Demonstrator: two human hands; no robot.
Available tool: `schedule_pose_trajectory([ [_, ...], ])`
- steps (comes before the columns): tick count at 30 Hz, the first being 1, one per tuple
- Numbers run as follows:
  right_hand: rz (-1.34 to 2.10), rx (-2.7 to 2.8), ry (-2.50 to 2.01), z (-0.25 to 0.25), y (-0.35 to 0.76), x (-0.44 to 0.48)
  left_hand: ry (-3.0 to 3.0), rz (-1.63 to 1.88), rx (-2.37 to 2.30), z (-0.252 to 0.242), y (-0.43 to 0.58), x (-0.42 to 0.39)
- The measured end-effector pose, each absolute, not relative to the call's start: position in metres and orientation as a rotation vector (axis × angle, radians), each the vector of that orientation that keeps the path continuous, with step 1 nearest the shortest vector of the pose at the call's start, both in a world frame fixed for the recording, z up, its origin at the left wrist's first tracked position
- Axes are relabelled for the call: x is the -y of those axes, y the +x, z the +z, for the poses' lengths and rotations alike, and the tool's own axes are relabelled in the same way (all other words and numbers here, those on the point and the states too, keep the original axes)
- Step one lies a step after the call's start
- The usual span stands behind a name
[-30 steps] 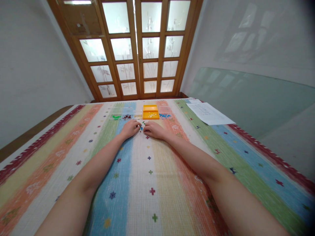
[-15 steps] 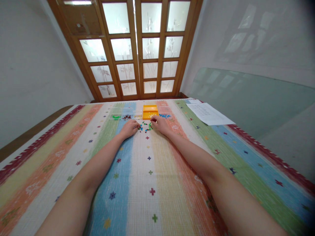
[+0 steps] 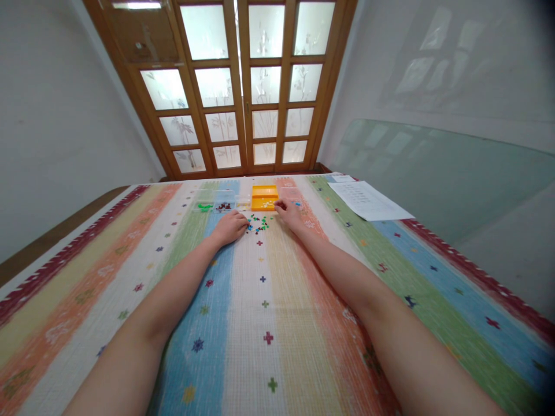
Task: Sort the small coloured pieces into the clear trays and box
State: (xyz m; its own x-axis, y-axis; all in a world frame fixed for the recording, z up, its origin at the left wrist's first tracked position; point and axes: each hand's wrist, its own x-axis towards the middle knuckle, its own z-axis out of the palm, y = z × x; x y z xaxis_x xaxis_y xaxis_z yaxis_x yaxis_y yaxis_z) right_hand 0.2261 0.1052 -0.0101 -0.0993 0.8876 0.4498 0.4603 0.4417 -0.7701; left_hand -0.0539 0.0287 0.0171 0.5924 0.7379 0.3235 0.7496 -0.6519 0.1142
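A loose pile of tiny green, blue and dark pieces [image 3: 263, 220] lies on the striped tablecloth between my hands. My left hand [image 3: 229, 227] rests at the pile's left edge, its fingers curled together; anything in them is too small to make out. To the right of the pile, my right hand [image 3: 289, 214] has its thumb and fingertips pinched at the front right corner of an open yellow box [image 3: 265, 189]. White pieces lie inside that box. Behind the right hand, a clear box holding blue pieces [image 3: 298, 203] is partly covered.
Left of the yellow box, clear boxes hold green pieces [image 3: 205, 206] and dark red pieces [image 3: 224, 206]. Printed paper sheets [image 3: 368, 200] lie at the right rear of the table. A wood-framed glass door [image 3: 245, 133] stands beyond the table, with walls on both sides.
My right hand has moved right and slightly away from me, off the pile to the yellow box's corner, covering more of the blue pieces. My left hand has barely moved.
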Motion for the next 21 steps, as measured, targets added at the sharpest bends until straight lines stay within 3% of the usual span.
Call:
schedule_pose_trajectory([
  [21,0.563,1.679,-1.243,-0.019,0.229,-0.113,-2.742,-0.591,1.335,0.01,-0.063,-0.034],
])
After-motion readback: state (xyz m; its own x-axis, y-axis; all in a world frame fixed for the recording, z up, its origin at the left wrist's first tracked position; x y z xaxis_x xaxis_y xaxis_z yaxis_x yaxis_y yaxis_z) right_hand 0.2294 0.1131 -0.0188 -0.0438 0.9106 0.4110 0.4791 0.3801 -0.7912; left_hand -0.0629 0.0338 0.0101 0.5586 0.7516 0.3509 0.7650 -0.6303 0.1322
